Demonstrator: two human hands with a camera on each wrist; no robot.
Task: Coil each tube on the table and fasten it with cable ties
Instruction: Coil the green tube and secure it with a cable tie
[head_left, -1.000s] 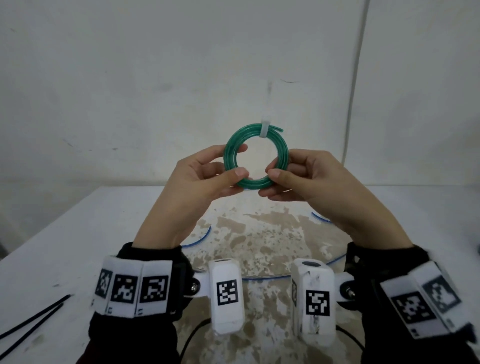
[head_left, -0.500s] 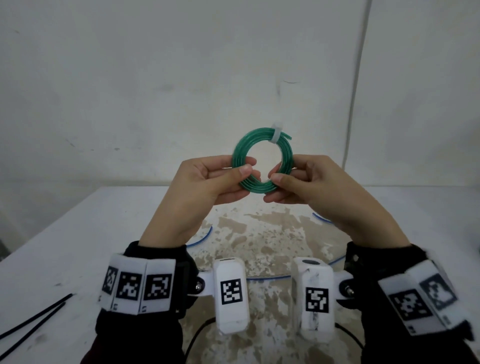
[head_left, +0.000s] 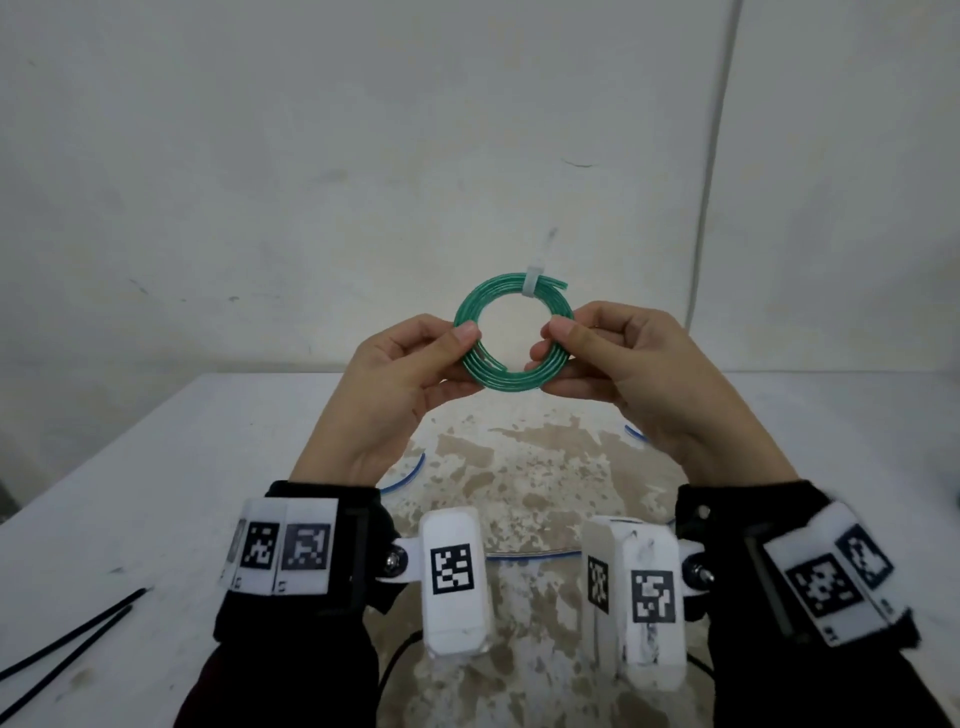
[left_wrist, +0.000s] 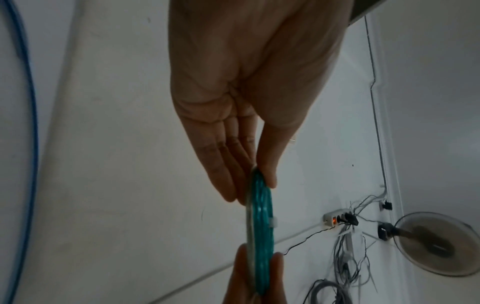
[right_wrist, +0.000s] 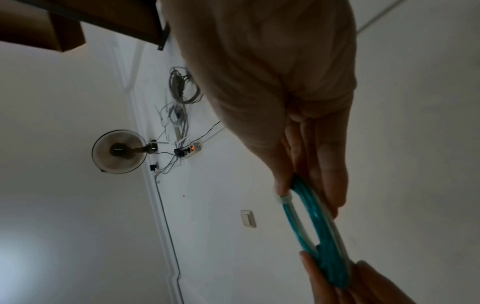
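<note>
Green tube coil (head_left: 514, 332) up in the air over the table (head_left: 156, 467), between my two hands. My left hand (head_left: 400, 384) pinches its left side, thumb in front, fingers behind; my right hand (head_left: 628, 374) pinches its right side the same way. White cable tie (head_left: 534, 280) wraps the coil's top, tail sticking up. Blue tube (head_left: 519, 555) lies on the table below; two black cable ties (head_left: 67, 639) at my left.

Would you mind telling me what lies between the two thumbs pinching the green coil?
Only the coil's open middle, with bare wall behind it, in the head view. The left hand and right hand pinch opposite sides of the green coil.
</note>
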